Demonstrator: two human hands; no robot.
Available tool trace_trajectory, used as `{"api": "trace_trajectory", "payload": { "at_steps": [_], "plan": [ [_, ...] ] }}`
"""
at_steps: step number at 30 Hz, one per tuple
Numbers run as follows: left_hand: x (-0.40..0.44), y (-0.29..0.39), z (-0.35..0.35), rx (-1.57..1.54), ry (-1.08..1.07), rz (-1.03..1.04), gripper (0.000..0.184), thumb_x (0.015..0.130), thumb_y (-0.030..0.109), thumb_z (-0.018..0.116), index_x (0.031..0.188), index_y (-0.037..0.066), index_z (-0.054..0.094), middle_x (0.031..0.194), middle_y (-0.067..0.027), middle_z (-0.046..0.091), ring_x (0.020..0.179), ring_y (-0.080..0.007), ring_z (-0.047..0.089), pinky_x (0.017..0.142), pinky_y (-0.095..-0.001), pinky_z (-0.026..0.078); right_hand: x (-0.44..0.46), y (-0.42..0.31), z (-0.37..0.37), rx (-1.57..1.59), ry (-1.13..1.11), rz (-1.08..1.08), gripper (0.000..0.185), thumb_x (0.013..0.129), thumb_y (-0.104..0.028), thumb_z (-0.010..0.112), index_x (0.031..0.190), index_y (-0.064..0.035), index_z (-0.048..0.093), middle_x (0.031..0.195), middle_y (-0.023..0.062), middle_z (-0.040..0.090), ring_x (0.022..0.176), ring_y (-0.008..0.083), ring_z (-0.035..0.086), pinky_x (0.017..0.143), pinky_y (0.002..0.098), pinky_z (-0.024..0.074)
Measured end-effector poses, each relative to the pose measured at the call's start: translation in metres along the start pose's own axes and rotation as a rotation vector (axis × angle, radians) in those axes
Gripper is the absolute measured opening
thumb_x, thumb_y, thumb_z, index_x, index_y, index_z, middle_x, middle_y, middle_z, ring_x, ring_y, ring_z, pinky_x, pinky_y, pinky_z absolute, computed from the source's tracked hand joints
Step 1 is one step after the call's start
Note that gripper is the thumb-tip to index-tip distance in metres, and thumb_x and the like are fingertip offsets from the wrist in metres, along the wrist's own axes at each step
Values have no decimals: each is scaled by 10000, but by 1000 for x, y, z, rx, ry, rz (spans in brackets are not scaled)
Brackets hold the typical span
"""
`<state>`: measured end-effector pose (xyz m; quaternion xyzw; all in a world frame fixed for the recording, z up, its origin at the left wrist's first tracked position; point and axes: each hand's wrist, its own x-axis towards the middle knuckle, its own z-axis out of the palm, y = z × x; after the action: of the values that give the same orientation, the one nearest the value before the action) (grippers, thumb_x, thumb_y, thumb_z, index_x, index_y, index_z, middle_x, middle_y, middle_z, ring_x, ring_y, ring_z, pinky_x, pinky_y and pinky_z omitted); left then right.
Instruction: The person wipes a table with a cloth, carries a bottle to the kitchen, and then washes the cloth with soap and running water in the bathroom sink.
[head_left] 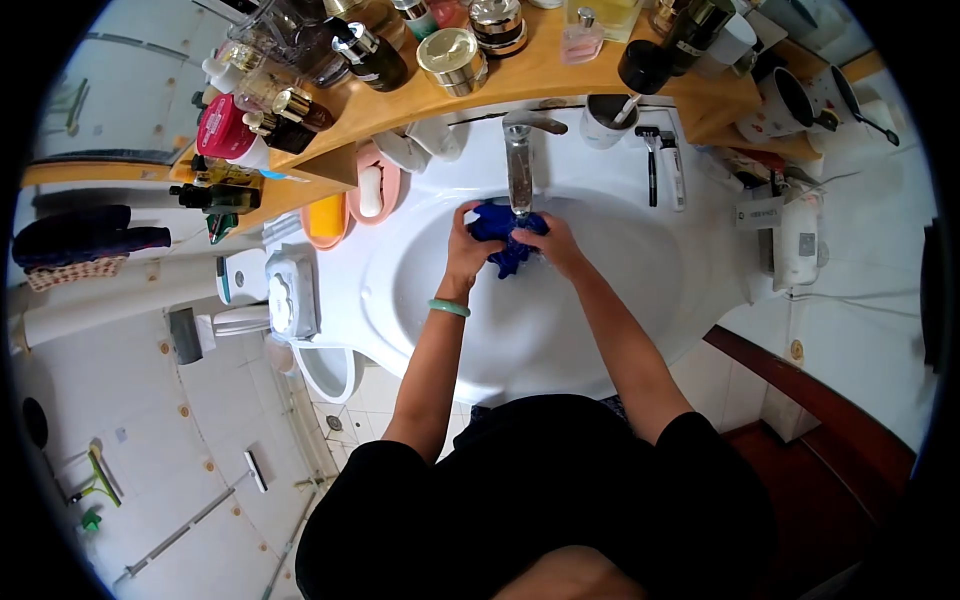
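A bunched, deep blue cloth (510,262) is held over the basin of the white sink (580,340), right below the spout of the metal faucet (519,170). My left hand (468,248) grips its left side, with a pale green bangle on the wrist. On the other side, my right hand (554,245) has its fingers closed on the cloth's right edge. Whether water is running cannot be made out clearly.
A wooden shelf (420,105) crowded with cosmetic jars and bottles curves behind the sink. Soap dishes (388,205) and a pack of wipes (291,295) stand left; a cup (606,125), a razor (651,165) and a tube (673,172) are at the right.
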<state>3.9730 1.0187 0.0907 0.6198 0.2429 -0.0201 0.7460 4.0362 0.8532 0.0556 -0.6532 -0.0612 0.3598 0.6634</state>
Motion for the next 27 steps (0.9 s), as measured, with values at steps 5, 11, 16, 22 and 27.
{"api": "trace_trajectory", "payload": {
  "at_steps": [5,11,16,22,27],
  "plan": [
    [-12,-46,-16,108,220,-152,642,596,-7,677,1209,-10,487,825,-126,628,719,-197,622,636,-299,516,-4,-4,0,132,141,-97,300,720,-119,747,975,-27,620,809,17,607,753,100,564,695,242,468],
    [-23,-20,-19,613,227,102,321,732,-21,638,1053,-20,632,855,-73,645,749,-141,603,676,-263,507,-10,15,-23,428,329,3,433,744,-161,735,1127,-92,546,960,61,584,826,140,579,746,277,470],
    [-13,-3,6,-54,9,93,341,773,-108,555,1091,-1,615,922,-41,638,784,-124,590,744,-229,486,-14,16,-11,-448,99,13,541,687,-397,761,1092,-83,590,980,104,606,927,246,573,842,346,440],
    [-16,24,-3,529,-76,291,545,617,-149,490,1104,80,577,1031,-105,530,990,-223,527,874,-301,446,0,32,-33,-565,93,-85,379,736,-379,714,946,-64,689,889,172,659,839,294,624,753,347,471],
    [-11,34,-24,936,40,508,487,608,-139,437,1027,64,578,1038,-207,540,976,-363,538,840,-405,465,9,33,-66,-379,349,154,316,783,-312,682,862,-6,687,790,160,669,742,286,633,719,349,472]
  ]
}}
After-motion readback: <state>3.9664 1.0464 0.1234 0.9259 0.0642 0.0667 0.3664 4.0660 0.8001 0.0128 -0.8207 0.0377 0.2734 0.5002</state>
